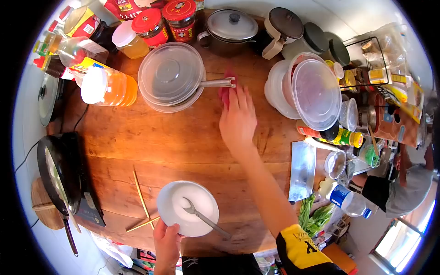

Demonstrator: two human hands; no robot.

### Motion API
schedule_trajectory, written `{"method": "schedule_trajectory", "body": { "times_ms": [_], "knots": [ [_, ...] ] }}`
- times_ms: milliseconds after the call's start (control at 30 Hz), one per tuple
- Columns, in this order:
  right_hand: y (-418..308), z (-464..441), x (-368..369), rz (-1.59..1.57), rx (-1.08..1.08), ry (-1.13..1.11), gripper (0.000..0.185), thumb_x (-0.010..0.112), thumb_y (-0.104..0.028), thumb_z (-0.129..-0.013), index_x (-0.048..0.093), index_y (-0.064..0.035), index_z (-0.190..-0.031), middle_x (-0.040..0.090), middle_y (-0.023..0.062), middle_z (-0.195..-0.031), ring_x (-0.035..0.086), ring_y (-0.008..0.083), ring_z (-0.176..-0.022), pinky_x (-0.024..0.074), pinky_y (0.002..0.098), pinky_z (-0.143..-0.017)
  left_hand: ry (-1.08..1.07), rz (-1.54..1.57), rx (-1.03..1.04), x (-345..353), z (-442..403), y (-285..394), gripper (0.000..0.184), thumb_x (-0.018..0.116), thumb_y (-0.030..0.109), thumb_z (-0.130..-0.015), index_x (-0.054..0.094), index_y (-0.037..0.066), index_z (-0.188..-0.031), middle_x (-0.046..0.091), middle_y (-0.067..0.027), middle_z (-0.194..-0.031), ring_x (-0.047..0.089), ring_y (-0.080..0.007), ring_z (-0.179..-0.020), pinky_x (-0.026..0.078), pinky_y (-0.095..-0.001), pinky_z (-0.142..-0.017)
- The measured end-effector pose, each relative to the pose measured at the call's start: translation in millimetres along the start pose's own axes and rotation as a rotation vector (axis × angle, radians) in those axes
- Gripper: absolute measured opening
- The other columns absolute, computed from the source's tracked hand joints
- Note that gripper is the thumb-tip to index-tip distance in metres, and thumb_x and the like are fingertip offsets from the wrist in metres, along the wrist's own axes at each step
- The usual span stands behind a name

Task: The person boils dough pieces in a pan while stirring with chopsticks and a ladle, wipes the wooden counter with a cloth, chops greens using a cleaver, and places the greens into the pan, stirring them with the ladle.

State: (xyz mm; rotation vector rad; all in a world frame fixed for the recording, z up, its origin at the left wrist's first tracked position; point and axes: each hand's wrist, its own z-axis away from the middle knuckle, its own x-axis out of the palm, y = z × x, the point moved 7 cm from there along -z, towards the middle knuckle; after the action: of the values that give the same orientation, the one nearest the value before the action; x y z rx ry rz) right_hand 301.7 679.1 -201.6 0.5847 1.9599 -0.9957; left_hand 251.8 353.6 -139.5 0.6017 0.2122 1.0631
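Note:
Near the table's front edge, my left hand (167, 238) grips the rim of a white bowl (163, 207). White contents fill part of the bowl, and a metal fork (206, 220) rests in it with its handle over the rim. My right hand (238, 117) reaches to the back middle of the wooden table (183, 146), its fingers on a pink cloth (224, 95). That cloth lies partly under the handle of a lidded pan (172, 75). Two chopsticks (141, 195) lie crossed left of the bowl.
At left, a black frying pan (66, 174) sits on a cooktop. Jars (149, 27) and a lidded pot (231, 27) line the back. Stacked plastic containers (316, 94), a cleaver (302, 169), green vegetables (316, 215) and a bottle (350, 201) stand or lie at right.

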Motion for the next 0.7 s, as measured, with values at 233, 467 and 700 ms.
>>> {"method": "schedule_trajectory", "body": {
  "times_ms": [233, 467, 700],
  "knots": [
    [-4, -54, 27, -0.051, -0.235, -0.099, 0.04, 0.063, -0.01, -0.077, 0.062, -0.0091, -0.117, 0.056, 0.0096, -0.128, 0.049, 0.031, -0.123, 0.0376, 0.0471, -0.104, -0.001, -0.053, -0.069, -1, 16, -11, 0.051, 0.045, 0.001, -0.083, 0.043, -0.004, -0.134, 0.055, -0.014, -0.126, 0.057, -0.0271, -0.113, 0.048, -0.0435, -0.097],
    [-22, -53, 24, -0.006, -0.261, -0.081, 0.039, 0.062, -0.014, -0.078, 0.063, -0.0094, -0.116, 0.058, 0.0078, -0.118, 0.05, 0.0301, -0.113, 0.0395, 0.0467, -0.092, -0.02, -0.054, -0.049, -11, 9, -28, 0.051, 0.046, 0.002, -0.084, 0.043, -0.003, -0.134, 0.056, -0.0139, -0.125, 0.056, -0.0271, -0.115, 0.047, -0.044, -0.098],
    [-16, -71, 32, -0.016, -0.204, -0.012, 0.035, 0.06, -0.015, -0.078, 0.064, -0.0071, -0.112, 0.058, 0.0084, -0.118, 0.051, 0.03, -0.108, 0.0398, 0.0462, -0.088, -0.006, -0.023, 0.018, -5, 14, -27, 0.053, 0.046, 0.002, -0.083, 0.043, -0.003, -0.135, 0.054, -0.0143, -0.128, 0.057, -0.0278, -0.115, 0.048, -0.0444, -0.096]
  ]
}}
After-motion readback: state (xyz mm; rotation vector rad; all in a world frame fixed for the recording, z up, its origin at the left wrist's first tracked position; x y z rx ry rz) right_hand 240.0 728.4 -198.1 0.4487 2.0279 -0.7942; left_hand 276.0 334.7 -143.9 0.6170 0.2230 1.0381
